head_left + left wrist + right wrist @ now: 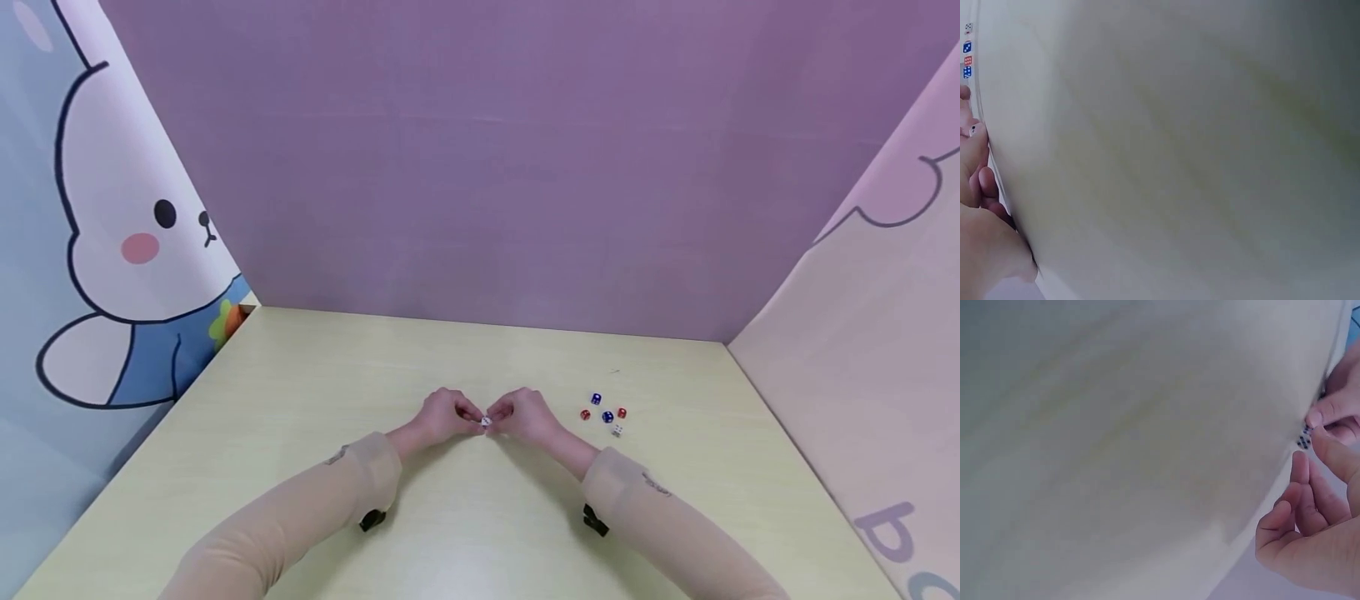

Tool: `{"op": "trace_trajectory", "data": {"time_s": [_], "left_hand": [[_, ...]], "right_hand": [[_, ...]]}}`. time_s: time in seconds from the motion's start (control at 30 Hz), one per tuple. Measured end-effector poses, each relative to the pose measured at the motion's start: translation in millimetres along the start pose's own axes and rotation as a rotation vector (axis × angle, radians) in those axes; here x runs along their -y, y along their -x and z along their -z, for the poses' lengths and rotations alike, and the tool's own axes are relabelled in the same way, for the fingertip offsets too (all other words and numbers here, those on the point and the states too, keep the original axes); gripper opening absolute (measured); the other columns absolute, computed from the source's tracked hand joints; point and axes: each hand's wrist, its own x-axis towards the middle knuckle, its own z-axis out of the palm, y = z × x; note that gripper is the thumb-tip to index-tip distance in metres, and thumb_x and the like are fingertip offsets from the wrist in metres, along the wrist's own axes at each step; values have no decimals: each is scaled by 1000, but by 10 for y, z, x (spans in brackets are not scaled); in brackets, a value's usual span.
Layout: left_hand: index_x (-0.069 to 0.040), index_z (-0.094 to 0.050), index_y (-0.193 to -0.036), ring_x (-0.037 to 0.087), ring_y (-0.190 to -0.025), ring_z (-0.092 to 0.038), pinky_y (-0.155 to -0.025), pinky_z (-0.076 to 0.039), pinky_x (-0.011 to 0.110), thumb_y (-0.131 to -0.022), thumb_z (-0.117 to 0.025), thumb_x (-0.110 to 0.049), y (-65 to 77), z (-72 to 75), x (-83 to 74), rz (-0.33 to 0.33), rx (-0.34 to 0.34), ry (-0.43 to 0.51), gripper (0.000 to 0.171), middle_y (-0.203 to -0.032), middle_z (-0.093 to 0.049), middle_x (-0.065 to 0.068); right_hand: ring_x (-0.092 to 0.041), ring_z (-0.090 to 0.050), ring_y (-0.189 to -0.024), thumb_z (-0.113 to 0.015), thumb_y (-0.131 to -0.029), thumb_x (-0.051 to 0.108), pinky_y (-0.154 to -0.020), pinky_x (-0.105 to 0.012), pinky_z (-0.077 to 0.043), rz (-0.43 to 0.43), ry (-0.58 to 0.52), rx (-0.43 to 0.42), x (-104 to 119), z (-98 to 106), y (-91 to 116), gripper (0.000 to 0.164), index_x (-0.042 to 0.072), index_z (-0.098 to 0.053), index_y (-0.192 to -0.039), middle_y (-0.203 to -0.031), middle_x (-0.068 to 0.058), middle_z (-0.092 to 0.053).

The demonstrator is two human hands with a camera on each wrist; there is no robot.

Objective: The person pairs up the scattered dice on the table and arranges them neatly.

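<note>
Near the middle of the table, a small white die (486, 422) is between the fingertips of both hands. From the left side my left hand (448, 415) pinches it, fingers bent. My right hand (527, 415) holds the same die from the right, between thumb and fingers. The right wrist view shows dark pips on the white die (1304, 441), beside the thumb tips of both hands. Most of the die is hidden in the left wrist view, where only a white bit with a dark spot shows by the fingers.
Right of my right hand lies a loose group of dice: a blue die (596, 399), another blue die (607, 417), a red die (585, 414), a second red die (622, 412) and a white one. A purple panel (480, 167) rises behind the pale table (337, 367); printed panels flank it.
</note>
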Motion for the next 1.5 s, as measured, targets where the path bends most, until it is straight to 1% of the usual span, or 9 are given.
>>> {"op": "trace_trajectory", "data": {"time_s": [0.07,0.2,0.3,0.5,0.73,0.97,1.13,1.3,1.5], "left_hand": [[-13,-76,-80,6,-69,-54,-66,-44,22,-70,-84,-18,-1,11,8,-7,8,18,14,-75,-63,-5],[-14,-76,-80,6,-70,-55,-66,-45,22,-70,-84,-19,4,28,15,-1,20,20,13,-76,-64,-6],[-15,-76,-81,7,-72,-55,-67,-45,22,-71,-83,-20,6,29,-2,2,33,17,13,-78,-65,-7],[-14,-75,-82,7,-72,-54,-67,-44,21,-72,-83,-19,-2,17,-20,5,48,29,13,-80,-64,-6],[-13,-75,-82,8,-73,-54,-67,-45,21,-72,-82,-18,-12,5,-2,-8,55,42,14,-81,-65,-5],[-13,-75,-81,8,-73,-54,-66,-45,21,-72,-83,-17,-26,-7,8,3,49,53,13,-80,-64,-6],[-13,-75,-81,8,-72,-54,-66,-45,22,-71,-83,-18,-31,-12,11,1,43,58,13,-80,-65,-6],[-14,-75,-80,8,-72,-54,-66,-46,22,-71,-83,-19,-27,-17,13,1,43,55,13,-79,-65,-7],[-14,-75,-81,9,-73,-54,-67,-45,23,-72,-83,-19,-20,-9,3,-2,44,52,12,-80,-65,-6]], "right_hand": [[-10,-60,-66,-79,-73,8,-61,-21,-48,-11,-5,3,5,64,23,26,3,-72,-97,-81,-4,-71],[-10,-55,-66,-78,-75,10,-60,-23,-45,20,32,3,-4,228,83,31,3,-70,-103,-84,-4,-70],[-11,-54,-68,-78,-75,12,-61,-22,-44,37,63,-14,-56,358,141,31,3,-70,-104,-85,-5,-70],[-12,-50,-68,-78,-76,15,-61,-23,-41,16,95,-41,-154,632,313,30,4,-71,-103,-84,-2,-70],[-12,-52,-71,-77,-77,17,-62,-24,-42,38,129,-78,-331,938,537,30,5,-70,-104,-89,-7,-71],[-13,-55,-73,-76,-79,18,-57,-23,-43,-5,136,-133,-511,1183,742,29,5,-70,-104,-89,-6,-70],[-12,-55,-71,-75,-79,14,-56,-23,-42,-32,171,-167,-663,1275,860,27,2,-70,-103,-86,-4,-69],[-11,-54,-67,-74,-79,11,-56,-22,-40,-71,194,-189,-842,1284,942,24,1,-70,-101,-83,-4,-70],[-11,-54,-68,-73,-81,15,-57,-22,-40,-153,173,-161,-1029,1257,991,23,2,-70,-101,-83,-2,-68]]}}
